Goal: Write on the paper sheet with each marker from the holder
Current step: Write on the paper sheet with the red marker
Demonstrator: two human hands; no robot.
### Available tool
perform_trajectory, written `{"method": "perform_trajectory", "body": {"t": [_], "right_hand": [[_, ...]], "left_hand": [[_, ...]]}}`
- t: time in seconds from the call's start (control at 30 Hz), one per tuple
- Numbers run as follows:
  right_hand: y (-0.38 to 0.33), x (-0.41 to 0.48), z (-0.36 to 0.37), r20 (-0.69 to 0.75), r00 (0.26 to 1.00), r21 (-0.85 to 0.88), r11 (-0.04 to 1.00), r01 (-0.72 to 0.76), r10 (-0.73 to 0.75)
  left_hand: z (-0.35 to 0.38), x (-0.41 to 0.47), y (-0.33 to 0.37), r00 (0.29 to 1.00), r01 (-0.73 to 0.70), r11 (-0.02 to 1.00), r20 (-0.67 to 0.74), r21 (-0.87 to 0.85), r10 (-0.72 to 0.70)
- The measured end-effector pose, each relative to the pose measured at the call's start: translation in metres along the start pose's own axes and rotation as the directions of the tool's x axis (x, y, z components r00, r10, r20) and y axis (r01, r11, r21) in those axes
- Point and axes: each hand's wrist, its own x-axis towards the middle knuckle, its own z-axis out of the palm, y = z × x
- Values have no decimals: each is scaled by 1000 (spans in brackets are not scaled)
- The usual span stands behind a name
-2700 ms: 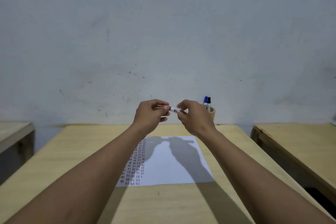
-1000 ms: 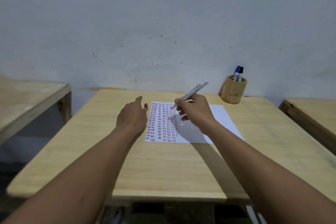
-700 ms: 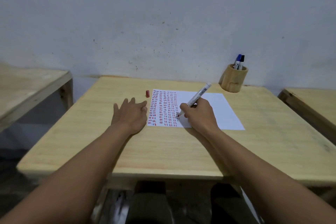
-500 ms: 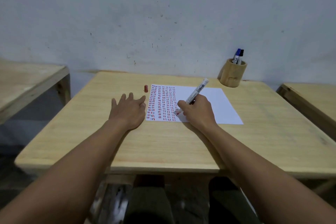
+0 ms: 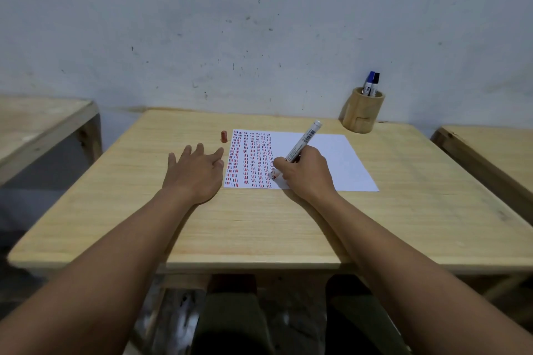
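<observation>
on the wooden bench (image 5: 259, 228) lay a white paper sheet (image 5: 331, 164), its left part filled with columns of short red and dark dashes, its right part blank. the right hand (image 5: 305, 174) rested on the sheet's near edge, its grip closed around a marker (image 5: 302, 141) with a white barrel; the red tip touched the paper just right of the last written column, near the sheet's lower edge, and the barrel slanted up and away to the right. the left hand (image 5: 196, 173) lay palm down on the bench just beside the sheet's left edge, fingers spread, its grip open and holding nothing. a small red cap (image 5: 224, 136) stood upright on the bench just off the sheet's far left corner, apart from the left fingertips. at the far right corner of the bench, close to the wall (image 5: 259, 23), stood a round wooden holder (image 5: 363, 112) containing two upright markers, one with a blue cap (image 5: 370, 77) and one with a black cap (image 5: 376, 78), touching side by side. other wooden benches were partly in view at the left (image 5: 37, 121) and the right (image 5: 490, 150).
</observation>
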Motion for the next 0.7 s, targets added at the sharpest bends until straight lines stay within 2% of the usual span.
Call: {"method": "perform_trajectory", "body": {"t": [0.23, 0.4, 0.57, 0.7], "right_hand": [[0, 1, 1, -3, 1000, -5, 1000, 0, 0], [0, 3, -2, -36, 998, 105, 993, -51, 55], [-8, 16, -7, -58, 993, 238, 968, -86, 102], [-14, 30, -9, -28, 992, 337, 936, -103, 119]], "left_hand": [[-1, 0, 0, 1000, -1, 1000, -10, -15, 1], [-3, 2, 3, 999, 10, 999, -52, -51, -13], [-20, 12, 15, 976, 97, 974, -172, -203, -133], [-26, 32, 19, 970, 54, 942, -208, -332, -129]]}}
